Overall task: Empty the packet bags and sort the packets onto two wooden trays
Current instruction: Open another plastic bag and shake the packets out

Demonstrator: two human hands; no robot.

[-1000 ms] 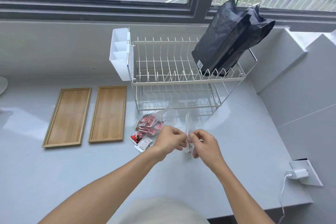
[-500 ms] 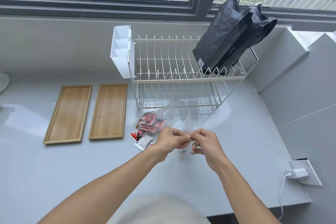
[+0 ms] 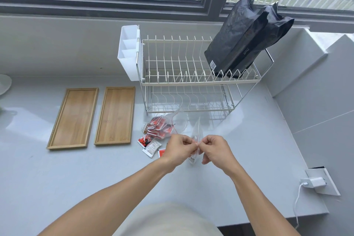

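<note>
Two hands are up over the middle of the grey bench, both pinching the same clear zip bag (image 3: 195, 140). The left hand (image 3: 179, 150) has its fingers curled in tight on the left side of the bag's top, and the right hand (image 3: 216, 151) does the same on the right side, knuckles nearly touching. The bag hangs edge-on between them, so I can't really tell what's in it; it's just a thin see-through strip with a bit of red line.

Just behind and left of the hands, a second clear bag (image 3: 164, 126) lies on the bench, stuffed with red packets, its open mouth pointing toward the dish rack. A few loose packets (image 3: 149, 143) sit on the bench right beside it: a red one, a white one with print, and another red one half hidden by the left wrist.

Further left, toward the left end of the bench, two wooden trays sit side by side with their long edges parallel, the left tray (image 3: 73, 118) and the right tray (image 3: 115, 115), neither with anything on it.

At the back edge stands a white two-tier wire dish rack (image 3: 182, 74) with a white cutlery caddy (image 3: 129, 51) hooked on its left end and two black foil bags (image 3: 247, 36) leaning on its top tier at the right. A white charger (image 3: 314, 183) is plugged in at the bench's near right corner.
</note>
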